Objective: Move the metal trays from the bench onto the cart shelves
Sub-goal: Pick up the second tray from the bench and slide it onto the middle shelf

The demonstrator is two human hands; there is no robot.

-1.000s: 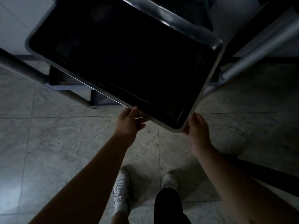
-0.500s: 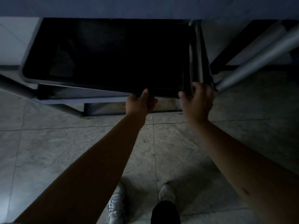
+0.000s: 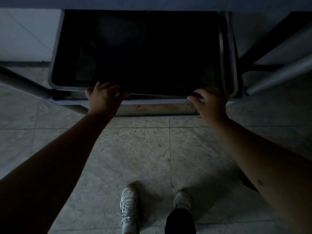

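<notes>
Both bare arms are stretched forward and downward, converging slightly toward the middle of the view. The left hand (image 3: 104, 97) is seen from the back, palm down, with the wrist nearly straight; its fingers (image 3: 108, 85) are curled over a dark edge ahead, and the thumb is spread out toward the right. The right hand (image 3: 210, 103) is likewise presented back-up, its knuckles bent and its fingertips tucked forward out of sight, while the thumb is pointed leftward. The two hands are held well apart, at about the same height. The left forearm is deeply shadowed; the right forearm is lit more brightly.
</notes>
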